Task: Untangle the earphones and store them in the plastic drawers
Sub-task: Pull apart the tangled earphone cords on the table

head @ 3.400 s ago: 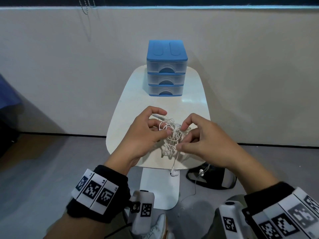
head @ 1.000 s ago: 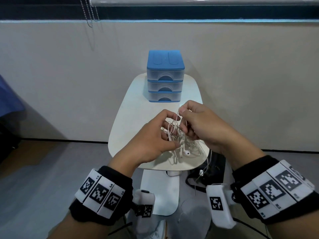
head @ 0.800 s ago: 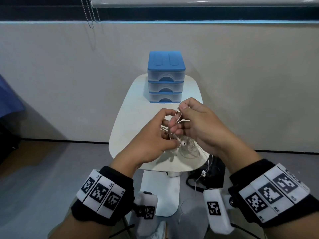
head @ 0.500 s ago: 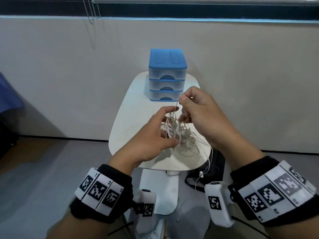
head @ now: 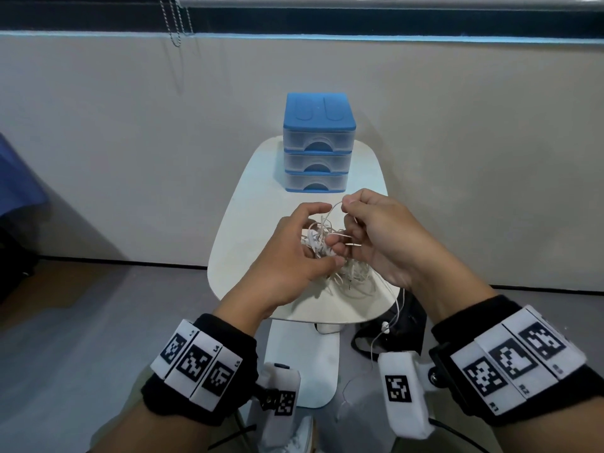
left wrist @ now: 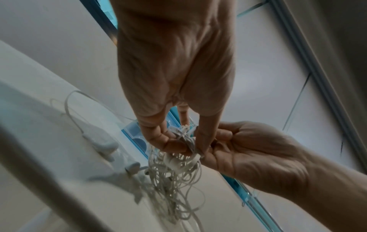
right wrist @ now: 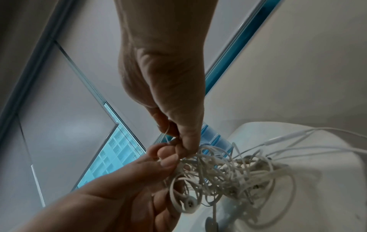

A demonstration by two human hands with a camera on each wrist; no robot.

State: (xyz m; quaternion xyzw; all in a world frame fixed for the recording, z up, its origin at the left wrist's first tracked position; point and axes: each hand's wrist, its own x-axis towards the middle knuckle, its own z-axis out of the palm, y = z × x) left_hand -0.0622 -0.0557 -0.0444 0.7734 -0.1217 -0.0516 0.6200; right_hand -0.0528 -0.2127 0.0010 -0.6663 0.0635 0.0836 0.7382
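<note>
A knot of white earphones (head: 340, 259) hangs between my hands over the near half of the small white table (head: 248, 230). My left hand (head: 294, 253) grips the upper part of the earphones tangle (left wrist: 184, 139) between thumb and fingers. My right hand (head: 369, 233) pinches one thin strand (head: 333, 207) at the top of the earphone bundle (right wrist: 218, 169) and holds it raised. Loose loops trail onto the table, and one earbud (head: 385, 326) dangles below the table's edge. The blue plastic drawers (head: 318, 143) stand shut at the table's far end.
The table stands against a beige wall. A black bag (head: 392, 335) lies on the grey floor beside the table's white base (head: 304, 361). A blind's bead chain (head: 176, 21) hangs at the upper left.
Both hands rose off the table with the tangle. My right hand took a single strand and drew it upward; over the last half second the hands came slightly closer together again.
</note>
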